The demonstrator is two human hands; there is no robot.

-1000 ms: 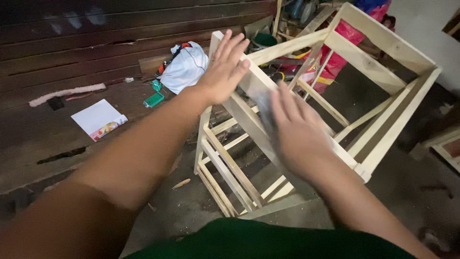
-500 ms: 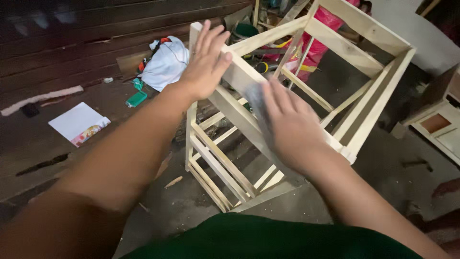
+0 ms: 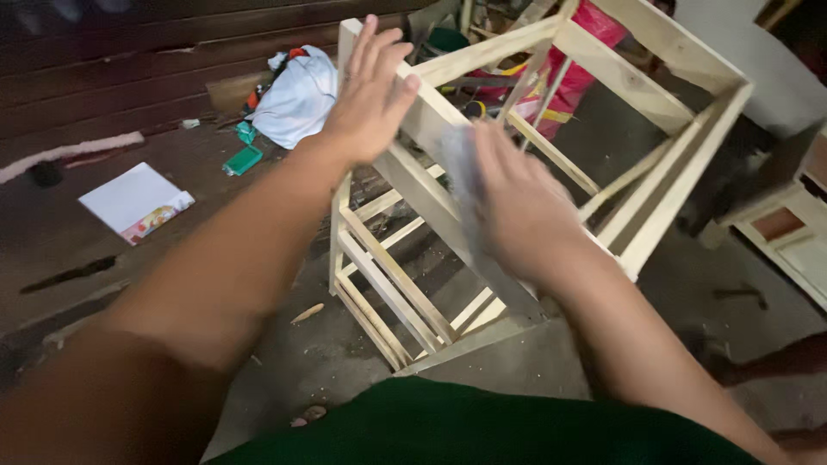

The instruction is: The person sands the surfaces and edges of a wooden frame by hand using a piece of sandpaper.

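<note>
— Where are the hands?

— Both are on the pale wooden frame (image 3: 534, 172), a slatted piece tipped on its side on the concrete floor (image 3: 345, 362); the left hand (image 3: 370, 99) lies flat against the top corner rail, its fingers (image 3: 379, 52) spread wide and straight, gripping nothing; the palm side is turned away, so how firmly it presses is not visible.

— And the right?

— The right hand (image 3: 517, 207) is blurred; it lies over a grey sheet (image 3: 461, 172), probably sandpaper, laid against the sloping rail; the fingers look nearly flat on the sheet rather than curled round it; whether the thumb pinches the edge I cannot tell.

— Is the frame fully in view?

— No; its far upper corner runs off the top edge, and the right forearm covers the near end of the rail; the lower slats reach the floor beside a flat wooden strip.

— What lies around it?

— A white cloth bundle (image 3: 297, 99) sits near the left hand, just beyond the frame; a small green box (image 3: 243, 160) lies beside the bundle; a white booklet (image 3: 138, 202) with a coloured edge rests well apart to the left; something red with yellow bands (image 3: 568, 82) shows through the frame, mostly hidden by the rails; a second wooden piece (image 3: 784, 232) is cut off at the right edge; a dark green garment (image 3: 465, 430) fills the bottom.
</note>
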